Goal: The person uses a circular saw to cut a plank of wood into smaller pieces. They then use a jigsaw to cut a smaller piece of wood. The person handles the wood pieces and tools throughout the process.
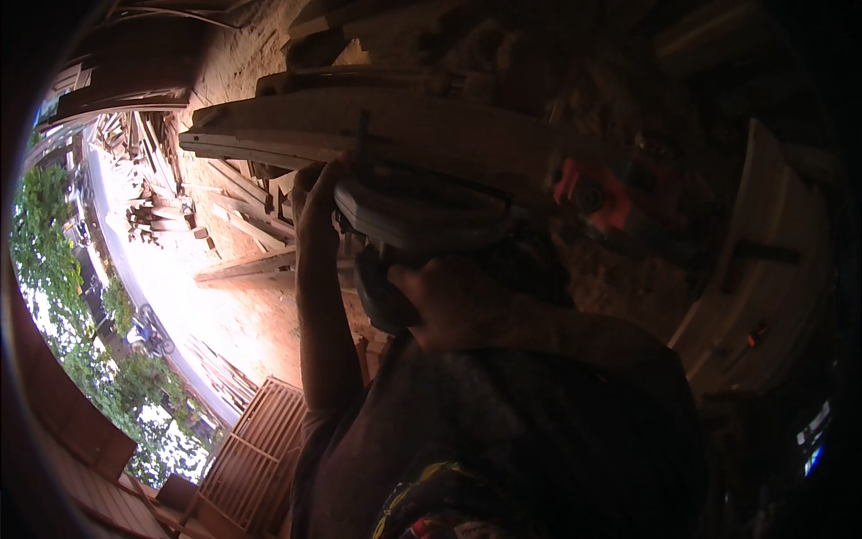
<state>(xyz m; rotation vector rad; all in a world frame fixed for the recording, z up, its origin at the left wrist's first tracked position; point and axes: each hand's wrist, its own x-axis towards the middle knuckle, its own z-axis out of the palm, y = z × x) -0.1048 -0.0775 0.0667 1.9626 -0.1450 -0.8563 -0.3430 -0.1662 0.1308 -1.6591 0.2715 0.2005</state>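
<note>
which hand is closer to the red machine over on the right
Right. The right hand, by the near side of the dark tool, is left of the red machine; the left hand, at the tool's left end, is farther left.

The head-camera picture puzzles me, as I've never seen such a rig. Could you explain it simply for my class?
There is no robot here: a person works with two bare hands. A wide fisheye camera on the head looks down, so straight edges bend near the rim. Picture left is the person's left.

The left hand and right hand are both at a dark, rounded tool; shadow hides its exact kind and how the fingers close. Just beyond it lies a long wooden beam. Farther right sits a red-and-dark machine. At lower left is a slatted wooden frame, and bright daylight shows green trees.
</note>
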